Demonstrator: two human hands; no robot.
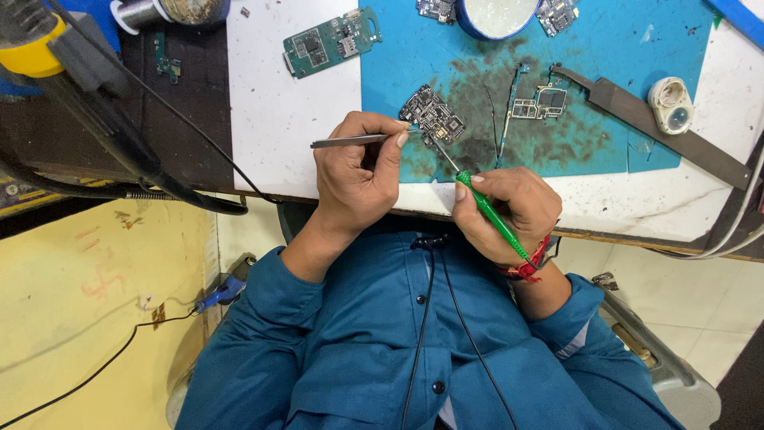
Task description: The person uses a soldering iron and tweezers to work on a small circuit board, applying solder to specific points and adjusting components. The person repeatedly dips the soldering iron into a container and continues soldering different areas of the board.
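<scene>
A small dark circuit board (434,116) lies on a stained blue work mat (605,72). My left hand (356,177) holds metal tweezers (350,141), with the tips at the board's near left edge. My right hand (509,209) grips a thin green-handled soldering iron (493,216). Its metal tip points up and left and touches the board's near edge. Both hands rest at the front of the white bench top (278,119).
A green circuit board (330,41) lies at the back left. Other board pieces (539,103), a dark metal bar (660,127) and a small round loupe (672,105) sit to the right. A round white tin (497,16) stands at the back. Cables and a hot-air handle (72,64) are at the left.
</scene>
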